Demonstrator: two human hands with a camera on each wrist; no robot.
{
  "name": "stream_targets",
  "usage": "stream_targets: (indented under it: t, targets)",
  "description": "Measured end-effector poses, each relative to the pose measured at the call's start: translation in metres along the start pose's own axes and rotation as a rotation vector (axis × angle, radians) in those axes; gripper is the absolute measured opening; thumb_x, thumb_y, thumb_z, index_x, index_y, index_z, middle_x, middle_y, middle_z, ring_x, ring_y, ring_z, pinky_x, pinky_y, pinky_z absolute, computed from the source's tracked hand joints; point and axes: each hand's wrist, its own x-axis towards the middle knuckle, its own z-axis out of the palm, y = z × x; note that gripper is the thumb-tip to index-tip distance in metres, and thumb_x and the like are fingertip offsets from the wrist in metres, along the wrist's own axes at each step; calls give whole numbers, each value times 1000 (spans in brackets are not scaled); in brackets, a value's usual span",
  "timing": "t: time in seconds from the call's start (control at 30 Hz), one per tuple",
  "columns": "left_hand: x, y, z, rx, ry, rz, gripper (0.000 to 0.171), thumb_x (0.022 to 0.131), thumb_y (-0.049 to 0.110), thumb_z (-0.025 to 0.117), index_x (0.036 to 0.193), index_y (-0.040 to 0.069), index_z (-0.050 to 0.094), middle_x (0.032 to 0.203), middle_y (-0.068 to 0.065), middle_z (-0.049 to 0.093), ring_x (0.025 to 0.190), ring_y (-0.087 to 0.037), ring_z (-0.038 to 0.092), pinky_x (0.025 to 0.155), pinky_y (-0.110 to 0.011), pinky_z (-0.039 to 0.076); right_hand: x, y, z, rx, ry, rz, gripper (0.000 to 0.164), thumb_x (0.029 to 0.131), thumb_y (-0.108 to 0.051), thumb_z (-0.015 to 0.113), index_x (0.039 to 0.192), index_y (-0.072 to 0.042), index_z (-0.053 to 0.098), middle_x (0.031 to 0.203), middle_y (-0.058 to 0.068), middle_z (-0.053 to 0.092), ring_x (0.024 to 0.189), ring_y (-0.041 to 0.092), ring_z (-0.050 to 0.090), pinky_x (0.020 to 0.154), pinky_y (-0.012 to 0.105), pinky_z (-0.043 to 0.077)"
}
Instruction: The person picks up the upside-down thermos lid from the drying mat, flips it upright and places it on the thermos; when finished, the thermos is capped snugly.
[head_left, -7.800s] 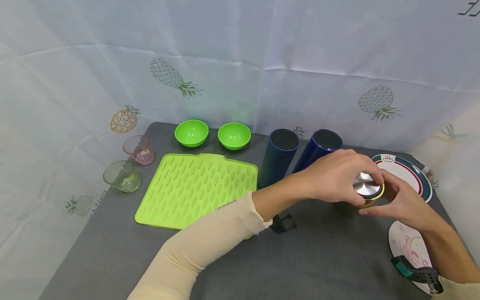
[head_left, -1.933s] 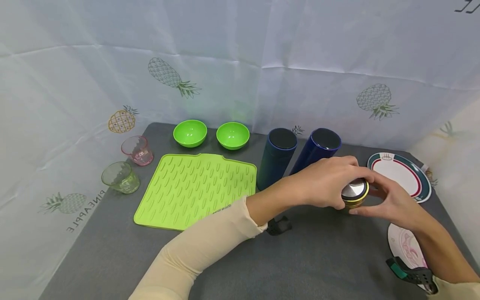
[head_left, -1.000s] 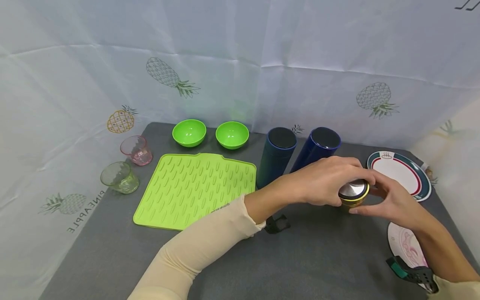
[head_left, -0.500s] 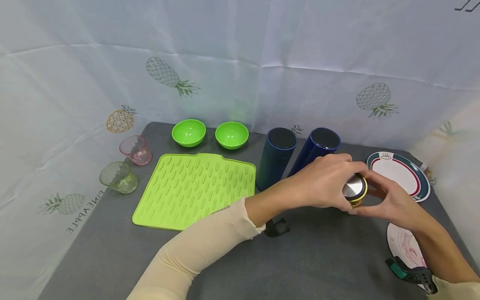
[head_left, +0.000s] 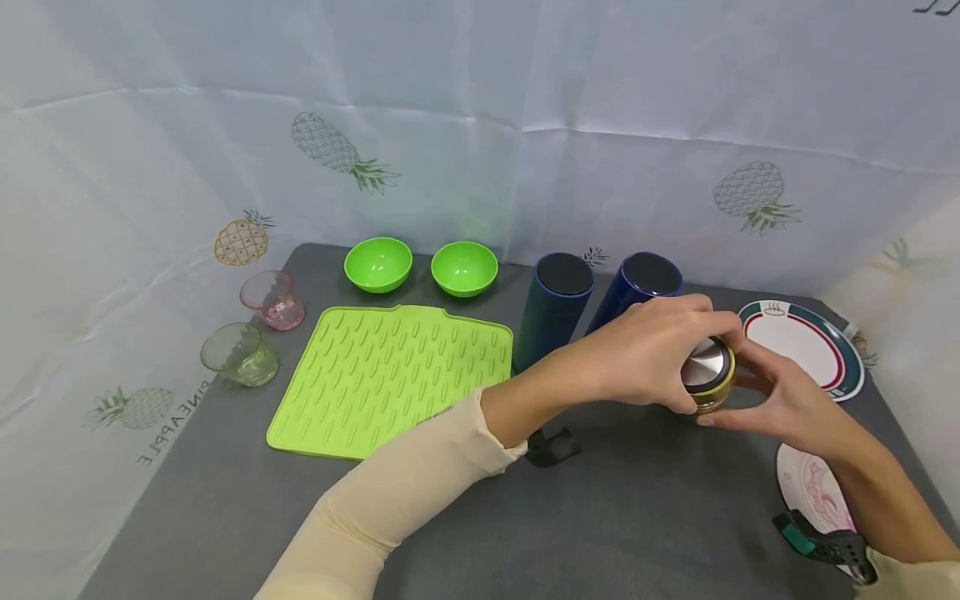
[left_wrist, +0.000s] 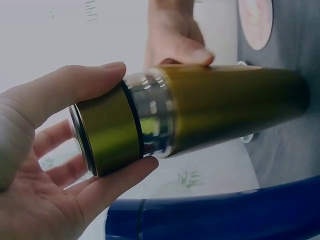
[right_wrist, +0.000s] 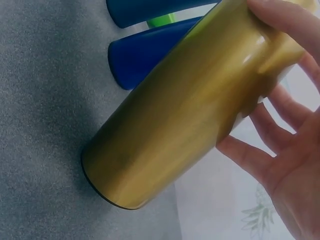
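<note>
My left hand grips the lid of a gold thermos flask from above, its silver top facing up. In the left wrist view, thumb and fingers curl round the gold lid, and a shiny neck shows between lid and body. Whether the lid still touches the neck I cannot tell. My right hand holds the flask's body from the right side. The right wrist view has the gold body slanting, its base near the grey tabletop, with right-hand fingers round its upper part.
Two blue flasks, one dark and one brighter, stand behind the left forearm. Left lie a green mat, two green bowls, and pink and green glasses. A rimmed plate and pink-patterned plate are right.
Since the oldest frame, both hands and the gold flask have shifted slightly left. Over the last second the left hand has turned and risen a little with the lid; the right hand has barely moved.
</note>
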Motion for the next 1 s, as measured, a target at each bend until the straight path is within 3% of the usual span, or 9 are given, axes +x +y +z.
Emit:
stream_targets:
  t: [0.33, 0.53, 0.67, 0.83, 1.0]
  targets:
    - [5, -4, 10, 4, -9, 4, 58, 78, 28, 88, 130, 24, 62, 120, 9, 60, 106, 0, 53, 88, -9, 43, -1, 2, -1, 10, 7, 9, 84, 62, 15, 87, 137, -3, 54, 123, -10, 63, 110, -8, 62, 93, 2, 45]
    - [7, -3, 8, 71, -47, -16, 61, 79, 26, 88, 134, 33, 63, 130, 16, 61, 116, -3, 50, 89, -15, 47, 1, 1, -3, 6, 11, 28, 81, 61, 13, 88, 134, -5, 57, 119, -9, 64, 106, -6, 63, 92, 2, 45]
    - [5, -1, 9, 90, -73, -37, 68, 80, 27, 87, 141, 37, 57, 143, 17, 54, 125, -5, 43, 93, -16, 48, 1, 2, -4, 12, 7, 29, 81, 61, 14, 88, 134, -4, 57, 119, -8, 64, 105, -5, 63, 91, 3, 46]
    - [2, -3, 11, 48, 0, -73, 83, 78, 46, 87, 150, 34, 47, 146, 10, 49, 126, -4, 45, 95, -13, 44, -1, 9, -7, 18, 0, 22, 84, 63, 15, 85, 139, -9, 55, 125, -16, 59, 110, -9, 60, 93, 1, 44]
    - [0, -2, 10, 15, 84, -120, 77, 75, 54, 87, 142, 30, 56, 133, 9, 55, 113, -2, 49, 87, -11, 43, -1, 12, -9, 15, -2, 24, 82, 65, 14, 84, 138, -11, 55, 125, -19, 57, 111, -10, 57, 93, 0, 43]
